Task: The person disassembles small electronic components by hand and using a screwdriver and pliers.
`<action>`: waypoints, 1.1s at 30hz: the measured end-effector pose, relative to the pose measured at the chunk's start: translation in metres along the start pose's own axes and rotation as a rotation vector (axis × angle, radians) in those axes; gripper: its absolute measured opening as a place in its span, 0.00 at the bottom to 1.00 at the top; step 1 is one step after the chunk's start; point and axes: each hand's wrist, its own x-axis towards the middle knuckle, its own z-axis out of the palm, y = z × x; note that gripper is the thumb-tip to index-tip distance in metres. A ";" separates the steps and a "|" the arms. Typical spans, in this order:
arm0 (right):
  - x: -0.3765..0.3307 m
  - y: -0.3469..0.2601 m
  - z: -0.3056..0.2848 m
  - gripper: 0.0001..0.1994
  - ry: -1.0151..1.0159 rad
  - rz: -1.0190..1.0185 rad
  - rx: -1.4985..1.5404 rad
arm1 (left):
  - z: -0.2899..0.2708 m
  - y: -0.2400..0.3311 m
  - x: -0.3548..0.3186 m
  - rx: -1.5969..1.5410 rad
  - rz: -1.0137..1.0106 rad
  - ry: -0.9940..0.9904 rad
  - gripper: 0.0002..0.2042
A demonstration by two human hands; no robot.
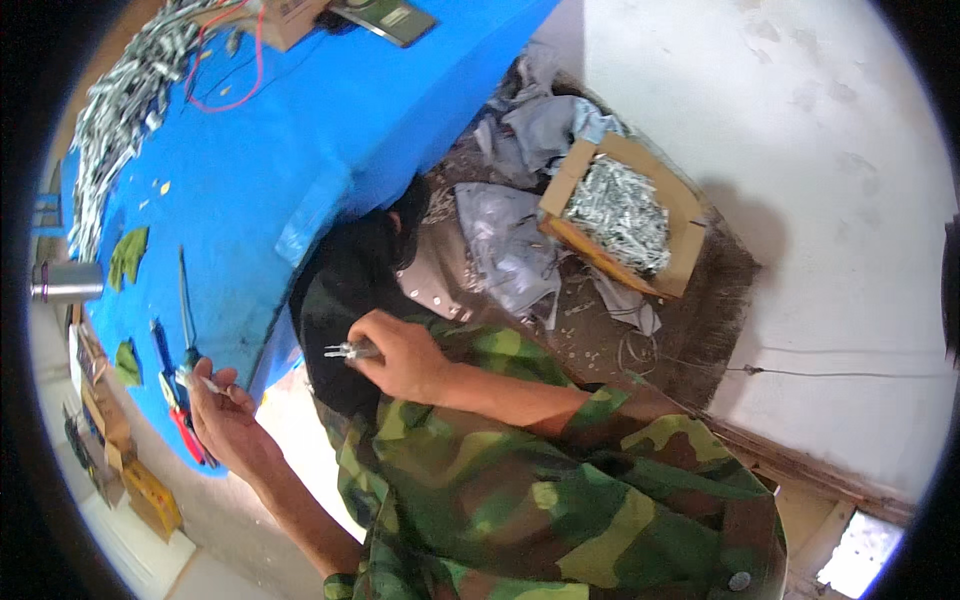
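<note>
My right hand [405, 358] is closed round a small metal piece with two prongs [345, 351], held over my lap with the prongs pointing left. At the table's near edge, my left hand [228, 425] has its fingers curled together on a small pale piece [212, 384]; its kind is too small to tell. A screwdriver [184, 300] with a long thin shaft lies just beyond those fingertips, its dark handle close to them; whether they touch it I cannot tell. Red-handled pliers [185, 432] and a blue-handled tool [160, 345] lie left of my left hand.
A blue cover [270, 150] spreads over the table, with a long heap of metal parts [125, 120] at its far left. Green gloves [128, 258] and a metal cylinder [68, 282] lie there. A cardboard box [580, 243] of metal parts stands among grey bags [505, 245] on the floor.
</note>
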 end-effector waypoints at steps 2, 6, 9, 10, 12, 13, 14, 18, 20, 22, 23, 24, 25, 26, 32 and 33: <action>0.000 -0.005 -0.003 0.16 -0.082 0.180 0.006 | 0.066 0.027 -0.052 0.357 0.099 -0.305 0.19; -0.004 0.017 0.004 0.21 -0.037 0.052 0.086 | 0.130 0.047 -0.132 0.690 0.768 -0.905 0.32; -0.006 0.015 -0.004 0.21 -0.007 0.128 0.119 | 0.122 0.036 -0.121 0.536 0.422 -0.814 0.27; -0.008 0.017 -0.003 0.19 0.061 0.126 0.062 | 0.118 0.036 -0.117 0.495 0.336 -0.758 0.25; -0.005 0.023 -0.002 0.17 0.092 0.202 0.099 | 0.096 0.035 -0.107 0.531 0.279 -0.766 0.23; -0.004 0.020 -0.004 0.17 0.108 0.195 0.116 | 0.088 0.032 -0.104 0.533 0.289 -0.722 0.21; -0.002 0.016 -0.006 0.17 0.123 0.187 0.132 | 0.080 0.028 -0.100 0.535 0.300 -0.676 0.20; 0.003 0.001 -0.003 0.17 0.144 0.164 0.204 | 0.036 0.004 -0.080 0.568 0.276 -0.460 0.17; 0.005 0.003 0.006 0.16 0.179 0.127 0.230 | 0.020 0.000 -0.080 0.590 0.187 -0.436 0.15; 0.001 0.003 0.003 0.16 0.144 0.151 0.175 | 0.000 -0.012 -0.076 0.541 0.140 -0.397 0.13; 0.002 -0.004 -0.001 0.17 0.097 0.212 0.176 | -0.003 -0.007 -0.076 0.545 0.187 -0.401 0.12; 0.002 -0.008 -0.002 0.17 0.020 0.262 0.190 | -0.006 0.001 -0.083 0.563 0.236 -0.373 0.12; 0.002 -0.005 -0.002 0.16 0.041 0.236 0.179 | -0.004 0.018 -0.087 0.630 0.373 -0.374 0.12; 0.001 -0.001 -0.001 0.15 0.069 0.217 0.167 | 0.001 0.040 -0.092 0.702 0.505 -0.388 0.12; 0.001 -0.015 -0.001 0.16 -0.061 0.311 0.452 | 0.030 0.160 -0.165 0.551 1.069 -0.397 0.19; -0.002 -0.014 -0.001 0.18 -0.098 0.338 0.518 | 0.042 0.177 -0.179 0.438 0.955 -0.436 0.26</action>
